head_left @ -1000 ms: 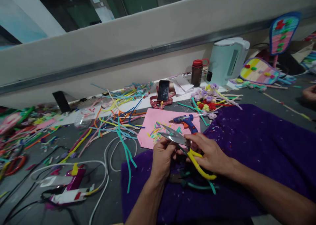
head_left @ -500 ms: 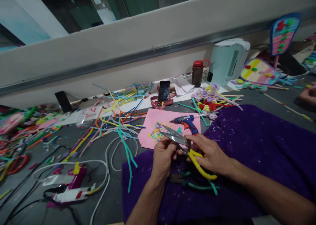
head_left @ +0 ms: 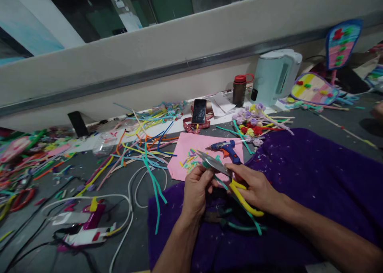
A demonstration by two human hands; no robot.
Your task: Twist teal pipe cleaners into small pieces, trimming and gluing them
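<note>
Grip: right hand wrapped round the yellow handles of the scissors, fingers pressed onto the loops; blades nearly closed and pointing up-left, away from the body. Left hand pinches, between thumb and fingertips, a teal pipe cleaner at the blades, evidently to steady it for the cut.

- Teal pipe cleaner: runs from the left pinch, under the blades, down-right beneath the right hand; its loose end lies on the purple cloth.
- Purple cloth: under both hands and wrists, flecked with small clippings; likely spread to catch trimmings.
- More teal lengths: just below the grip, on the cloth.
- Pink sheet: just beyond the blade tips, strewn with short coloured offcuts.
- Blue glue gun: beyond the grip, lying across the pink sheet's far edge, nozzle to the left.
- Cluster of small pipe-cleaner flowers: farther beyond, right of the glue gun.
- Phone, dark bottle, pale kettle: well beyond, along the wall.
- Loose pipe cleaners in mixed colours: left of the grip on the grey floor.
- White cables and a power strip: far left, nearer the body.
</note>
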